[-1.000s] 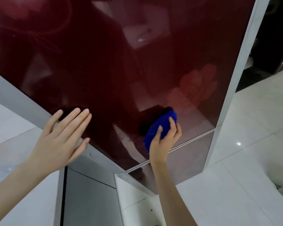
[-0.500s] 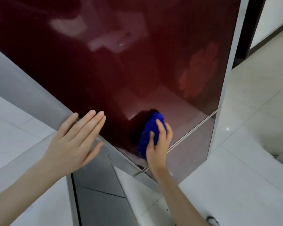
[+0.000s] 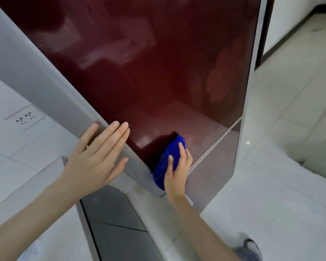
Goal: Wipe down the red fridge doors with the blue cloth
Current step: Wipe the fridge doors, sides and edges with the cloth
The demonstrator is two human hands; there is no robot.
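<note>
In the head view the glossy red fridge door (image 3: 158,72) carries a faint flower pattern (image 3: 226,72) near its right edge and reflects the room. Pale tiled floor (image 3: 290,129) lies to the right, a white wall socket (image 3: 25,117) to the left, and a shoe (image 3: 252,247) sits at the bottom edge. The left hand (image 3: 94,159) lies flat with straight fingers on the door's grey left edge (image 3: 36,72). The right hand (image 3: 177,172) grips the bunched blue cloth (image 3: 167,161) against the door's lower left corner, just above the seam to the lower door (image 3: 211,170). A second ago the cloth was further right along that bottom edge.
</note>
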